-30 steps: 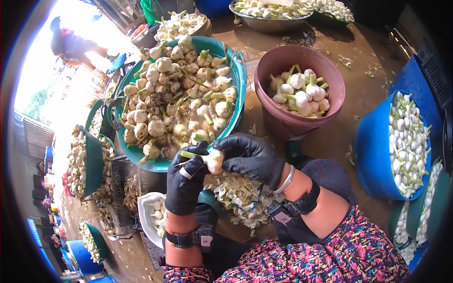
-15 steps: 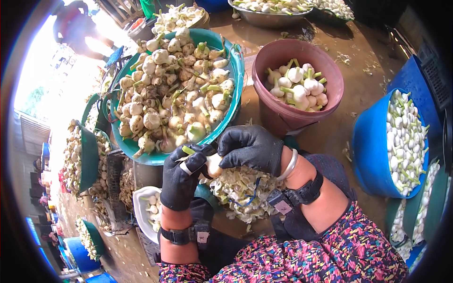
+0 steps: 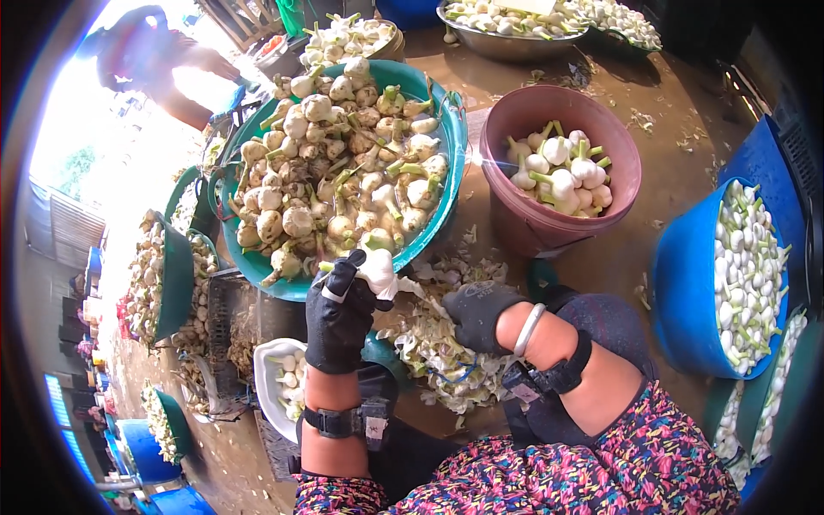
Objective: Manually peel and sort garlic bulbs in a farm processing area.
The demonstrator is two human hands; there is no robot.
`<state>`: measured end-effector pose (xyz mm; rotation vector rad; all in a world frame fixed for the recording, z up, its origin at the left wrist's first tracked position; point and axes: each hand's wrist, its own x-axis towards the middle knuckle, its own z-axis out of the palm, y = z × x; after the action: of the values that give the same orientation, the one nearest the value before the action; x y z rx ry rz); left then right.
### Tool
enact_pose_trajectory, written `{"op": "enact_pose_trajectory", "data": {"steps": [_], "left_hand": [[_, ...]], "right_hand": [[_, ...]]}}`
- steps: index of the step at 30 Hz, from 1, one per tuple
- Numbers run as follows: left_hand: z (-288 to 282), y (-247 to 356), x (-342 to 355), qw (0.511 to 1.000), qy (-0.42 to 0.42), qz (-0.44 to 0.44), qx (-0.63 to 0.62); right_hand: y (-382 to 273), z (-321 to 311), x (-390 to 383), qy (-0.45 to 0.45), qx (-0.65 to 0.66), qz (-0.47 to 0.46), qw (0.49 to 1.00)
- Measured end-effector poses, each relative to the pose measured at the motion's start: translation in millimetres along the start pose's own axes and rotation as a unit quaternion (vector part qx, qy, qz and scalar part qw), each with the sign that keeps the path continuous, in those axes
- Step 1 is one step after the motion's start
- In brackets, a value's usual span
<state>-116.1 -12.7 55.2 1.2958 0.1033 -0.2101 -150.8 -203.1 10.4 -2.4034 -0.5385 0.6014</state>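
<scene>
My left hand [image 3: 337,322], in a black glove, is closed round a pale garlic bulb [image 3: 378,269] with its cut green stem sticking out to the left. From the bulb a strip of garlic skin [image 3: 418,290] stretches right to my gloved right hand [image 3: 481,316]. That hand's fingers are curled, partly hidden, and appear to pinch the strip's end. Under both hands lies a heap of garlic peelings [image 3: 451,352]. Just beyond, a teal tub [image 3: 457,163] holds muddy unpeeled garlic bulbs [image 3: 296,221] in cloudy water. Clean white bulbs [image 3: 562,184] lie inside a pink bucket [image 3: 549,230] at the right.
A white basin [image 3: 260,382] with some bulbs stands left of my knees. To the right is a blue tub [image 3: 674,283] full of white garlic. A metal basin [image 3: 506,47] of garlic sits at the back. Another person [image 3: 142,56] is at the far left.
My right hand has moved right and down, away from the bulb, drawing out a strip of skin. The left hand has tipped the bulb up, and the view has shifted slightly.
</scene>
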Motion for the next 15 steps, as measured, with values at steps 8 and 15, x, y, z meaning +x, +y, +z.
{"op": "enact_pose_trajectory", "data": {"steps": [8, 15], "left_hand": [[1.9, -12.4, 5.3, 0.999, -0.025, -0.015, -0.013], [2.3, -25.4, 5.3, 0.988, -0.111, -0.061, -0.093]], "right_hand": [[-21.3, -17.3, 3.3, 0.210, 0.372, 0.019, 0.904], [-12.5, -24.6, 5.4, 0.383, 0.430, -0.075, 0.814]]}}
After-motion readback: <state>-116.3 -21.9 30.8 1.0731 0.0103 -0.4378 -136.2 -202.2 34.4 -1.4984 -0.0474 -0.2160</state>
